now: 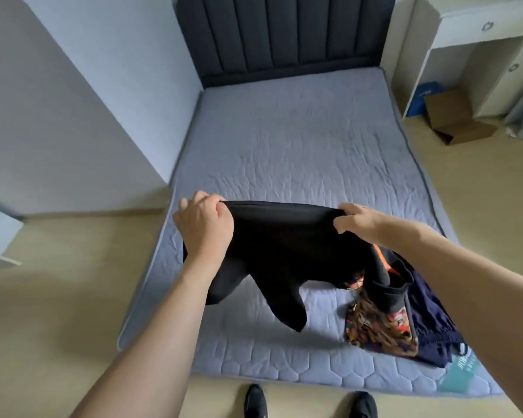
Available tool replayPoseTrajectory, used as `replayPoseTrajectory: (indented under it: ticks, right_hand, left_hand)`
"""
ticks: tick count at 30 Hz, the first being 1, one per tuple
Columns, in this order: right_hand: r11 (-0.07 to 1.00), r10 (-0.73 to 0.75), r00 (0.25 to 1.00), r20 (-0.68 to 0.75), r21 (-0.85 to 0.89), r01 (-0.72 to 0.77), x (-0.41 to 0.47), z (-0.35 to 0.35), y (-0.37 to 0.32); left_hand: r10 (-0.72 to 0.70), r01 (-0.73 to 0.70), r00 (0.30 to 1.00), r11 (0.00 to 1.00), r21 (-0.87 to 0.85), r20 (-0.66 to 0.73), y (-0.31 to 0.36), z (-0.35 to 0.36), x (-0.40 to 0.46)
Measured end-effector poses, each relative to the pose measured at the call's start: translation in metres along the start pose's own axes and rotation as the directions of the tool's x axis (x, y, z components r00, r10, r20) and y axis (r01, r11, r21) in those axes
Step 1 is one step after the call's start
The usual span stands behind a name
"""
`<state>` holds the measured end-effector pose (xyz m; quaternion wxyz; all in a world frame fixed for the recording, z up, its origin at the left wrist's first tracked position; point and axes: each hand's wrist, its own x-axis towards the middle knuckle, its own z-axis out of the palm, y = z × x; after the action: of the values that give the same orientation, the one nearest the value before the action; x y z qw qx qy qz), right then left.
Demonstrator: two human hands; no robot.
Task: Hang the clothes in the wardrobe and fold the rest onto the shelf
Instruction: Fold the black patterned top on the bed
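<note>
Mattress [299, 140], grey and quilted, filled the middle of the room below a dark padded headboard [284, 34]. Above its near end hung a black garment [284, 245], stretched by its top edge between both hands, its lower parts dangling. The left hand [204, 226] clenched one corner; the right hand [357, 221] pinched the other. Beside it on the mattress lay a patterned cloth [381, 327], touching a navy garment [432, 321]. A cardboard box [453, 116] stood on the floor.
</note>
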<state>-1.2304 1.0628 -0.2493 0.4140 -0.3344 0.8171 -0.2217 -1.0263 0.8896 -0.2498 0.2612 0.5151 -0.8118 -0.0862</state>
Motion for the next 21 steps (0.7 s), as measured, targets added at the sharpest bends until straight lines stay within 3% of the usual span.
replayPoseTrajectory:
  ticks: [6, 9, 12, 16, 19, 21]
  right_hand:
    - [0.943, 0.141, 0.98, 0.143, -0.321, -0.089, -0.001, 0.06, -0.1]
    - [0.938, 0.262, 0.933, 0.248, -0.295, -0.185, -0.011, 0.087, -0.149]
    - [0.923, 0.312, 0.895, 0.319, -0.323, -0.207, -0.013, 0.107, -0.191]
    - [0.901, 0.286, 0.9, 0.329, -0.411, -0.137, -0.002, 0.131, -0.229]
    - [0.833, 0.204, 0.935, 0.29, -0.554, -0.01, 0.019, 0.149, -0.243]
    - [0.722, 0.129, 0.961, 0.243, -0.687, 0.077, 0.038, 0.162, -0.247]
  left_hand:
    - [-0.045, 0.031, 0.994, 0.99, 0.14, 0.103, -0.11, -0.052, 0.011]
    - [-0.113, 0.094, 0.988, 0.98, 0.178, 0.104, -0.154, -0.081, 0.013]
    - [-0.149, 0.144, 0.989, 0.969, 0.198, 0.009, -0.187, -0.108, 0.008]
    - [-0.096, 0.124, 0.986, 0.968, 0.217, -0.134, -0.221, -0.128, 0.007]
    - [-0.109, 0.13, 0.99, 0.95, 0.283, -0.088, -0.244, -0.125, 0.023]
    - [-0.121, 0.127, 0.992, 0.935, 0.332, -0.039, -0.262, -0.115, 0.04]
